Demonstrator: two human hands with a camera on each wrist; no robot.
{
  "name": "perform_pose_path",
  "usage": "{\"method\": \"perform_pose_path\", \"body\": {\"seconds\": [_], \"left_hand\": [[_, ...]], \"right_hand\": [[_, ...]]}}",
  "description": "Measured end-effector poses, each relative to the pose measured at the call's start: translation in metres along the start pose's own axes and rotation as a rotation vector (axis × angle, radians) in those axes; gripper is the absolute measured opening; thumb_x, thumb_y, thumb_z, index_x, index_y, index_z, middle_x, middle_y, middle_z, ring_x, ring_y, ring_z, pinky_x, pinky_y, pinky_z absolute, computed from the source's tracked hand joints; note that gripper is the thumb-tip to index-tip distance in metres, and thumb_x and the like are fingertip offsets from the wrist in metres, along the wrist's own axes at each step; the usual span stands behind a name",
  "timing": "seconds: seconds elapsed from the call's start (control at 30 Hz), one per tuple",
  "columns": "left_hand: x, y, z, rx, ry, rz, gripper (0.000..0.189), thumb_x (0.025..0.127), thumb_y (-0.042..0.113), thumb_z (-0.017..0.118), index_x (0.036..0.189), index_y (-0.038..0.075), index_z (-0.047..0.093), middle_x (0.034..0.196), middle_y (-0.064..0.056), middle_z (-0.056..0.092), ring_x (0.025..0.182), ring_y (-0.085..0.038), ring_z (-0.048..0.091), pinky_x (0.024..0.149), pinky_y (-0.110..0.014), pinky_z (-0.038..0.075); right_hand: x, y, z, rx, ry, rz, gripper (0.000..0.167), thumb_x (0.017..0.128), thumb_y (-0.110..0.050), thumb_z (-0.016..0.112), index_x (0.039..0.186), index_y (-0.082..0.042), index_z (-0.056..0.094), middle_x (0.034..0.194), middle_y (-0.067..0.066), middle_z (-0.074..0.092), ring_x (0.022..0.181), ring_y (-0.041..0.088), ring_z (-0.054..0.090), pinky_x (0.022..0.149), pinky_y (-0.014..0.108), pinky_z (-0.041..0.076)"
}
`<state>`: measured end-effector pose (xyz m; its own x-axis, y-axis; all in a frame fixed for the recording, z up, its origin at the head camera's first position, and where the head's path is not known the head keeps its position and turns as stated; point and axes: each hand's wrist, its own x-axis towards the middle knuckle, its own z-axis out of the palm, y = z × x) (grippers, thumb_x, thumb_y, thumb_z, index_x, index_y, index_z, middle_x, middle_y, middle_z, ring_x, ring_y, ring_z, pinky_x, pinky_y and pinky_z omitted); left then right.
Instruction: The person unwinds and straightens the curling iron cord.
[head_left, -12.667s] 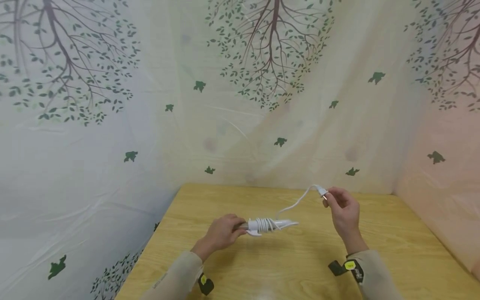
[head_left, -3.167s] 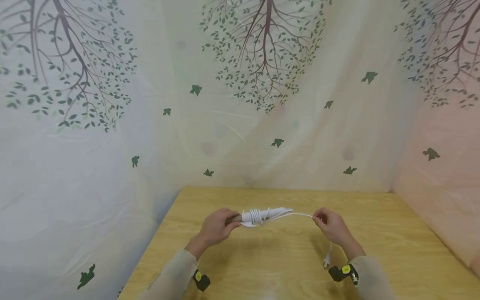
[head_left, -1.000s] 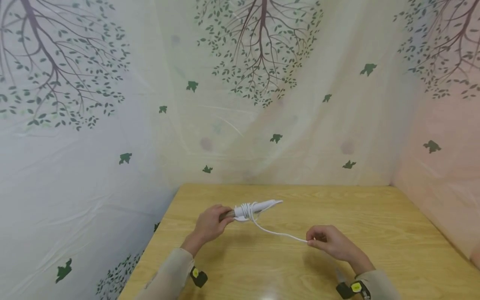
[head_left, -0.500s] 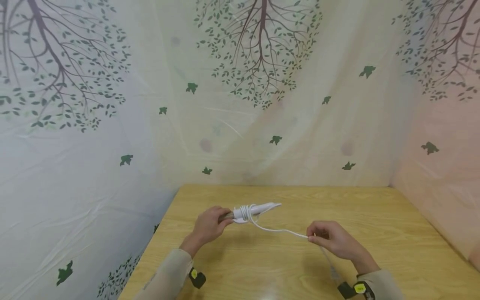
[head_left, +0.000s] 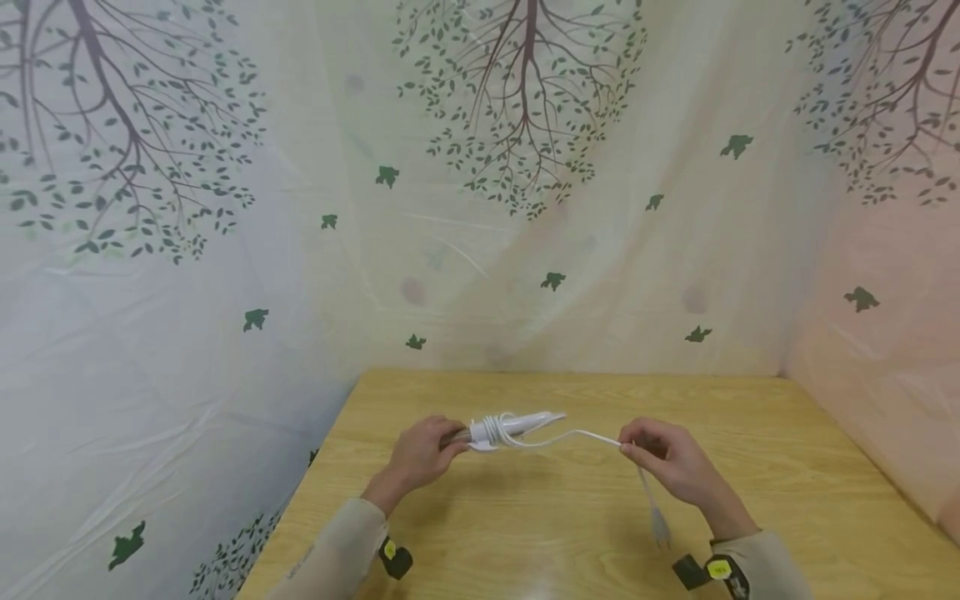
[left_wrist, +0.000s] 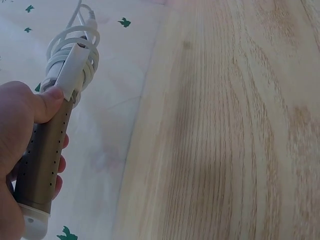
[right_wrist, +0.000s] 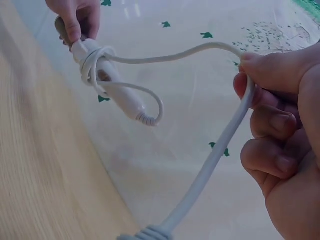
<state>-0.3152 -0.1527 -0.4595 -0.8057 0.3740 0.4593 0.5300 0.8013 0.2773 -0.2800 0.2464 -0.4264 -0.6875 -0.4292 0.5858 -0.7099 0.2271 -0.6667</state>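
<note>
A white-handled curling iron (head_left: 534, 422) hangs above the table, tilted slightly, its far end to the right. My left hand (head_left: 420, 452) grips its brownish-gold barrel (left_wrist: 46, 155), which has rows of small holes. Several turns of the white cord (right_wrist: 200, 49) wrap round the handle near the barrel. From there the loose cord runs across to my right hand (head_left: 675, 462), which pinches it between thumb and index finger. Below that pinch the cord's end dangles with its two-pin plug (head_left: 660, 527), above the table. The left hand's palm hides part of the barrel.
The wooden table (head_left: 540, 533) lies under both hands. Sheeting (head_left: 480, 250) printed with trees and green leaves hangs behind it and at both sides. Black straps with small devices (head_left: 396, 558) sit on both wrists.
Earlier my right hand held the plug; now it pinches the cord farther along. Over the last second it has risen, and the plug swings into fuller view. The left hand keeps its grip.
</note>
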Motion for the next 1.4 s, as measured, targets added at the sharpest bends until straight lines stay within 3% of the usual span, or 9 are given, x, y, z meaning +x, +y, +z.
{"method": "perform_pose_path", "body": {"seconds": [0.27,0.43,0.63,0.9,1.2,1.4], "left_hand": [[-0.003,0.000,0.002,-0.023,0.022,0.031,0.025,0.087,0.033,0.073,0.104,0.015,0.072,0.087,0.006,0.066,0.069,-0.004,0.052,0.058,-0.020,0.041],[-0.006,0.002,0.004,-0.015,0.014,0.043,0.023,0.087,0.033,0.072,0.104,0.016,0.072,0.087,0.006,0.066,0.069,-0.003,0.051,0.057,-0.020,0.040],[-0.008,0.004,0.006,-0.013,-0.008,0.046,0.024,0.088,0.034,0.071,0.106,0.017,0.072,0.089,0.007,0.067,0.070,-0.003,0.052,0.058,-0.020,0.041],[-0.008,0.007,0.006,-0.015,0.006,0.059,0.024,0.088,0.034,0.071,0.105,0.018,0.071,0.090,0.007,0.067,0.071,-0.004,0.053,0.058,-0.020,0.041],[-0.013,0.007,0.008,-0.032,-0.020,0.043,0.024,0.088,0.034,0.071,0.106,0.018,0.072,0.089,0.007,0.066,0.070,-0.003,0.051,0.059,-0.019,0.041],[-0.013,0.010,0.008,-0.046,-0.015,0.061,0.025,0.088,0.033,0.072,0.106,0.017,0.072,0.090,0.006,0.067,0.071,-0.004,0.053,0.061,-0.020,0.042]], "right_hand": [[0.010,-0.007,0.003,-0.069,0.139,0.008,0.014,0.090,0.009,0.060,0.096,-0.003,0.063,0.076,-0.004,0.058,0.060,0.007,0.050,0.051,0.024,0.045],[0.013,-0.009,0.005,-0.026,0.247,-0.044,0.019,0.088,0.017,0.057,0.097,0.001,0.062,0.072,0.004,0.054,0.057,0.008,0.046,0.047,0.024,0.039],[0.023,-0.015,0.007,-0.008,0.377,-0.060,0.014,0.088,0.018,0.055,0.095,0.006,0.060,0.075,-0.003,0.055,0.057,0.009,0.044,0.047,0.024,0.037],[0.043,-0.019,0.006,-0.015,0.582,0.086,0.003,0.092,0.006,0.059,0.095,0.007,0.061,0.079,-0.011,0.057,0.067,0.002,0.052,0.055,0.015,0.042],[0.045,-0.007,0.002,0.030,0.670,0.199,0.008,0.095,0.000,0.059,0.097,0.008,0.060,0.075,-0.010,0.054,0.062,0.003,0.046,0.053,0.015,0.041],[0.045,0.009,-0.002,-0.041,0.712,0.272,0.015,0.096,-0.009,0.060,0.100,0.006,0.060,0.079,-0.009,0.056,0.065,0.004,0.048,0.054,0.015,0.040]]}}
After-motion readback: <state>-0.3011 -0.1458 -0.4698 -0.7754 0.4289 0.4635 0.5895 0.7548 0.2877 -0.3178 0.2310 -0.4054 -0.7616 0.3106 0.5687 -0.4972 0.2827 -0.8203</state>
